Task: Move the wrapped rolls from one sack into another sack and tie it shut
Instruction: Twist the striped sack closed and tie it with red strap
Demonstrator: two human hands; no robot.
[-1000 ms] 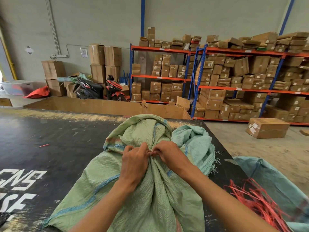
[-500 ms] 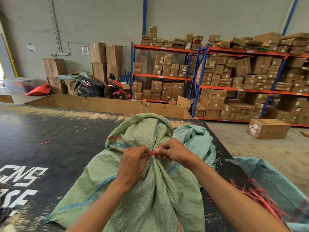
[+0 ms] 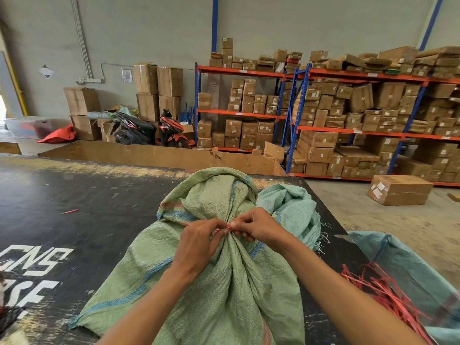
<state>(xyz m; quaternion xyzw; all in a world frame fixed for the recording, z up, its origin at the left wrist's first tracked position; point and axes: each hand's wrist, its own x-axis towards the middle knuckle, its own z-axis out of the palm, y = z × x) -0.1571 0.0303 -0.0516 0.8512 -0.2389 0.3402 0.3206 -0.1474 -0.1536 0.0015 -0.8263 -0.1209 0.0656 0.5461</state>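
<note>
A full green woven sack point(image 3: 231, 290) lies on the black table point(image 3: 74, 220), its neck gathered into a bunch. My left hand point(image 3: 199, 245) and my right hand point(image 3: 258, 227) meet at that neck, each pinching an end of a thin red tie string point(image 3: 225, 228). The sack's loose mouth flops over beyond my fingers. A crumpled light-blue sack point(image 3: 291, 207) lies just behind and to the right. The wrapped rolls are hidden inside the sack.
A bundle of red strings point(image 3: 380, 295) lies on another blue sack point(image 3: 408, 267) at the lower right. One stray red string point(image 3: 69, 211) sits on the table at left. Shelves of cardboard boxes point(image 3: 348, 113) line the back; a box point(image 3: 398, 189) rests on the floor.
My hands have shifted slightly apart at the neck and the red string now shows between the fingertips. The sack has not moved.
</note>
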